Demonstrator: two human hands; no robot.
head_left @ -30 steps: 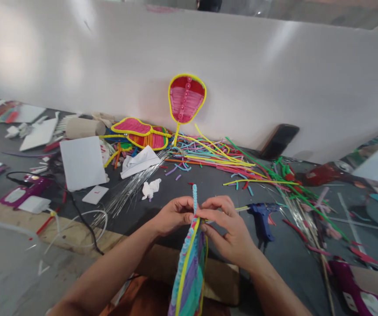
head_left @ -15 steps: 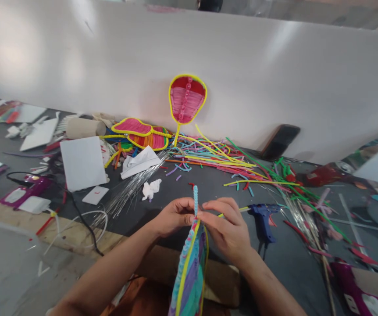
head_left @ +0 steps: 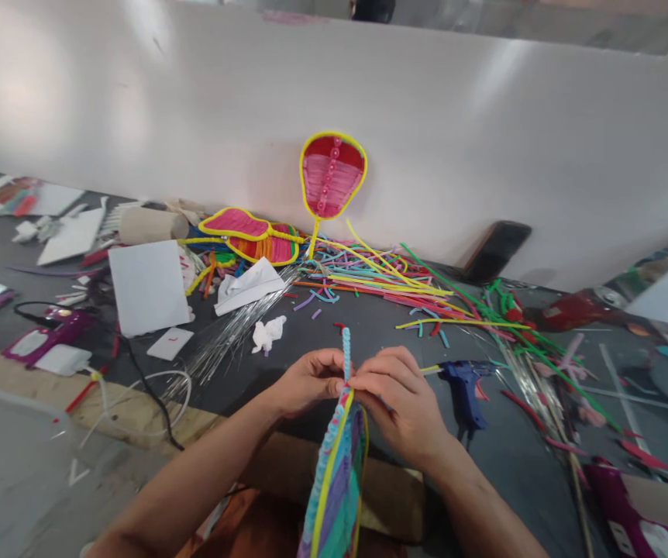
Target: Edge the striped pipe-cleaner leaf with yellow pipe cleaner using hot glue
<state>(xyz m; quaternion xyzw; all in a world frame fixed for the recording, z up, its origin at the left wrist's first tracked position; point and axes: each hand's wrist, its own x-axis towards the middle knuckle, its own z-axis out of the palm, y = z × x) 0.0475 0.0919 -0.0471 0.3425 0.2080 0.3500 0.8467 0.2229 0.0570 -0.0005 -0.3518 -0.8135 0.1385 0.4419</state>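
Note:
A pipe-cleaner fan [head_left: 337, 480] in blue, purple and teal with yellow edging hangs down between my hands, seen nearly edge-on. Its twisted light blue stem [head_left: 346, 349] points up and away from me. My left hand [head_left: 314, 381] pinches the base of this stem between thumb and fingers. From the other side my right hand [head_left: 401, 399] closes its fingertips on the same joint, where the stem meets the yellow edging. Whatever small piece lies under the right fingertips is hidden.
A blue glue gun [head_left: 466, 387] lies right of my hands. Loose pipe cleaners [head_left: 380, 279] and a pink-and-red fan [head_left: 332, 174] are along the white board [head_left: 194, 108]. A phone [head_left: 495, 252] leans there. Bundled wires [head_left: 235, 329] and white paper [head_left: 151, 287] lie to the left.
My right hand's fingers have drawn closer together and in toward the stem base. A yellow strand seen by the right hand before is now mostly hidden. My left hand stays in place.

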